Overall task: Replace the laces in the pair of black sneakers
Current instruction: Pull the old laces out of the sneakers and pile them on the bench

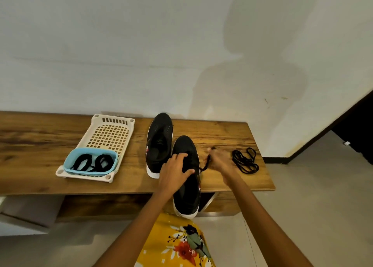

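Observation:
Two black sneakers with white soles lie on the wooden table [40, 137]. The far sneaker [159, 143] has no lace in view. The near sneaker [186, 186] hangs over the table's front edge. My left hand [174, 171] grips the near sneaker over its tongue. My right hand [219, 161], blurred by motion, pinches a black lace [204, 166] that runs out of the near sneaker to the right. A loose black lace [245, 161] lies coiled on the table at the right. Two bundled black laces [91, 163] sit in a blue tub [69, 160].
The blue tub stands at the near end of a cream perforated plastic tray [111, 135] on the left of the table. A white wall rises behind the table. The table's right edge is just past the coiled lace. A tiled floor lies below.

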Available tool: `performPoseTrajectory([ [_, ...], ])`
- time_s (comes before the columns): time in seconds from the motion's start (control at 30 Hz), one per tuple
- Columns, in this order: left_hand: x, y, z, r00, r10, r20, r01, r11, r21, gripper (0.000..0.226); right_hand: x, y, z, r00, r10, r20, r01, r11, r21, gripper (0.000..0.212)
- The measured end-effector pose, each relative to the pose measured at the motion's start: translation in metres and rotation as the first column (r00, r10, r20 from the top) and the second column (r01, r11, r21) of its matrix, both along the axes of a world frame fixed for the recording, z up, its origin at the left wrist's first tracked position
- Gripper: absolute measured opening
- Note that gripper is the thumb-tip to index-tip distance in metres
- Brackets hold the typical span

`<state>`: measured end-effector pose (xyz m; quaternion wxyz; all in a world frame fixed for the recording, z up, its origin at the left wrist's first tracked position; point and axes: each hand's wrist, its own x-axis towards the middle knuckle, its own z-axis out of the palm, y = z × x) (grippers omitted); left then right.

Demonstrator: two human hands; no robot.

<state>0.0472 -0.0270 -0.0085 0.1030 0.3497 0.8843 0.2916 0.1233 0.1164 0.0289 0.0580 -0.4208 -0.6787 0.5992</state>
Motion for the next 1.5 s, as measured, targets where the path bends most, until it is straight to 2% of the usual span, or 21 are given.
performPoseTrajectory([
  [0.03,-0.007,0.002,0.001,0.998,0.003,0.066,-0.005,1.0,0.028,0.033,0.002,-0.001,-0.01,0.993,0.082,0.086,-0.087,0.994,0.066,0.036],
  [0.1,-0.02,0.002,0.006,0.946,0.039,0.322,-0.101,0.979,0.177,0.016,0.008,-0.004,-0.023,0.95,0.199,0.24,-0.249,0.948,0.201,0.027],
  [0.13,-0.026,0.001,0.009,0.905,0.058,0.422,-0.18,0.951,0.253,0.016,0.011,-0.006,-0.027,0.933,0.209,0.295,-0.288,0.922,0.259,0.023],
  [0.17,-0.031,0.0,0.013,0.89,0.082,0.449,-0.237,0.924,0.3,0.016,0.015,-0.009,-0.03,0.925,0.19,0.329,-0.297,0.902,0.314,0.022],
  [0.23,-0.039,-0.003,0.023,0.924,0.103,0.368,-0.228,0.922,0.313,0.017,0.019,-0.019,-0.029,0.942,0.141,0.304,-0.269,0.859,0.436,0.02],
  [0.27,-0.04,-0.004,0.029,0.95,0.061,0.306,-0.153,0.945,0.288,0.022,0.02,-0.025,-0.029,0.957,0.155,0.246,-0.261,0.832,0.49,0.022],
  [0.33,-0.039,-0.003,0.042,0.975,-0.104,0.197,0.077,0.987,0.139,0.037,0.017,-0.036,-0.029,0.954,0.261,0.15,-0.299,0.76,0.578,0.031],
  [0.4,-0.036,0.0,0.048,0.977,-0.211,0.024,0.212,0.976,-0.059,0.05,0.01,-0.044,-0.032,0.936,0.313,0.159,-0.339,0.69,0.64,0.035],
  [0.43,-0.034,0.001,0.049,0.973,-0.22,-0.075,0.21,0.97,-0.122,0.052,0.007,-0.046,-0.034,0.94,0.299,0.164,-0.33,0.674,0.661,0.033],
  [0.5,-0.028,-0.002,0.045,0.967,-0.167,-0.191,0.149,0.983,-0.105,0.046,0.002,-0.049,-0.039,0.962,0.243,0.121,-0.26,0.694,0.672,0.024],
  [0.57,-0.017,-0.007,0.031,0.976,-0.122,-0.18,0.127,0.992,0.017,0.033,0.002,-0.049,-0.043,0.978,0.202,0.046,-0.183,0.738,0.649,0.02],
  [0.67,0.002,-0.01,0.01,0.998,-0.065,-0.007,0.065,0.994,0.09,0.025,0.002,-0.047,-0.047,0.988,0.151,-0.032,-0.107,0.818,0.565,0.012],
  [0.73,0.01,-0.008,-0.002,0.997,-0.007,0.073,0.0,0.995,0.097,0.029,0.001,-0.046,-0.048,0.991,0.123,-0.048,-0.087,0.883,0.462,0.011],
  [0.83,0.011,-0.001,-0.005,0.994,0.049,0.1,-0.06,0.991,0.116,0.024,0.0,-0.043,-0.045,0.988,0.123,-0.091,-0.102,0.973,0.209,0.023],
  [0.93,0.005,0.001,-0.001,0.988,0.074,0.135,-0.09,0.99,0.113,0.019,-0.002,-0.031,-0.038,0.978,0.193,-0.079,-0.196,0.98,-0.038,0.029],
  [1.0,0.001,0.001,-0.001,0.985,0.075,0.153,-0.092,0.99,0.105,0.019,-0.003,-0.025,-0.038,0.966,0.247,-0.07,-0.253,0.964,-0.084,0.024],
  [1.07,-0.003,0.001,-0.003,0.981,0.085,0.175,-0.102,0.99,0.093,0.019,-0.003,-0.022,-0.041,0.969,0.222,-0.11,-0.232,0.969,-0.086,0.019],
  [1.17,-0.005,0.002,-0.003,0.97,0.083,0.227,-0.106,0.99,0.092,0.022,0.003,-0.021,-0.043,0.969,0.198,-0.144,-0.182,0.976,0.116,0.019],
  [1.23,-0.004,0.002,-0.004,0.97,0.057,0.235,-0.08,0.993,0.089,0.025,0.007,-0.022,-0.045,0.961,0.266,-0.08,-0.223,0.911,0.345,0.017],
  [1.3,-0.002,0.0,-0.008,0.968,0.028,0.248,-0.057,0.992,0.114,0.027,0.01,-0.027,-0.049,0.959,0.282,-0.022,-0.235,0.837,0.495,0.014],
  [1.5,0.0,0.001,-0.007,0.962,0.076,0.261,-0.108,0.988,0.111,0.023,0.012,-0.041,-0.048,0.964,0.261,0.052,-0.228,0.705,0.671,0.014],
])
